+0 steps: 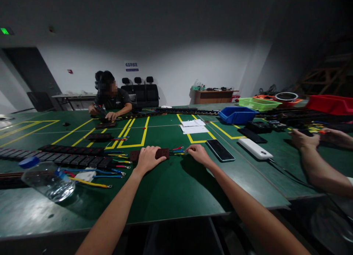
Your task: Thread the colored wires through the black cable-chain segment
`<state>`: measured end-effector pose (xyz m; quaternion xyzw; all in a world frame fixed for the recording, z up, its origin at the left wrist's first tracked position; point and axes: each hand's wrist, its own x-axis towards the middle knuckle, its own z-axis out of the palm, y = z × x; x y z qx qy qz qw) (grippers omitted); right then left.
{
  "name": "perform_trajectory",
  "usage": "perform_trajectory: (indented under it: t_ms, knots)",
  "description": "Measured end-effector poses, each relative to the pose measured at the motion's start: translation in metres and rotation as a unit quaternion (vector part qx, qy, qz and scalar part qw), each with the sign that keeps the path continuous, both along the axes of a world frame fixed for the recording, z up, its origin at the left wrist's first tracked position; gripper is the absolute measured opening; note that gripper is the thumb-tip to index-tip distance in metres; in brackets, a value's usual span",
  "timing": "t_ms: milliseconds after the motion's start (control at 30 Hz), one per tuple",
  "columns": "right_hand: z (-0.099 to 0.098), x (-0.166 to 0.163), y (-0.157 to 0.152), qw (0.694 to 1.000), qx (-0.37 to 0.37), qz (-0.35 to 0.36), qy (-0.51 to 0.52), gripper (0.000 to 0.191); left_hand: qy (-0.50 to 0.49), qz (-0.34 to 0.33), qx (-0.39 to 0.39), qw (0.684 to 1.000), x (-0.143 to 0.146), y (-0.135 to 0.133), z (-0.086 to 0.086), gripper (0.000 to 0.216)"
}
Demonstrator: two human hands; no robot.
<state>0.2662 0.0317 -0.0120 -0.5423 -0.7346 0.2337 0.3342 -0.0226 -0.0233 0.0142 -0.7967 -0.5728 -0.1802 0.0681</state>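
A dark brown block with small openings [164, 153], like a socket strip, lies flat on the green table. My left hand [149, 159] is closed over its middle, thumb along the near side. From its right end come several short coloured wires [178, 152], red, blue, green and yellow, with metal ring ends. The fingers of my right hand [197, 153] are pinched together at the tips of these wires. Which wire they grip is too small to make out. Left of my left hand lie long rows of black strips [74, 159], with ring-ended wires at their right ends.
A tilted water bottle [51, 179] is at the left. Right of my right hand lie a phone [220, 150] and a white power bank [255, 149] with a cable. Blue [237, 115] and red bins [331, 104] stand farther right. Two co-workers handle parts, across the table and at right.
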Motion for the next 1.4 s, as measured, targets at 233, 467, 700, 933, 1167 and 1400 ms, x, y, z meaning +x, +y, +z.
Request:
perform_trajectory:
  t_ms: [233,467,700,933,1167,1400]
  knots:
    - [0.0,0.0,0.003,0.997,-0.047,0.018,0.06,0.034,0.001,0.0,0.003,1.0,-0.001,0.001,-0.002,0.057]
    - [0.001,-0.006,0.0,0.991,-0.073,0.058,0.1,0.055,-0.002,-0.004,0.002,1.0,-0.001,0.0,0.0,0.057]
    - [0.019,-0.007,-0.017,0.937,-0.199,0.106,0.265,0.056,0.0,-0.003,-0.008,1.0,-0.001,-0.001,0.003,0.06]
    - [0.009,-0.003,-0.003,0.979,-0.135,0.011,0.153,0.05,-0.004,-0.004,-0.016,1.0,-0.001,-0.001,0.003,0.06]
    - [0.003,0.0,0.001,0.989,-0.105,0.012,0.103,0.033,-0.002,-0.004,-0.009,1.0,-0.002,-0.001,0.002,0.06]
    - [0.01,-0.003,-0.007,0.975,-0.156,0.052,0.147,0.031,0.005,0.001,-0.004,1.0,-0.001,-0.001,0.002,0.059]
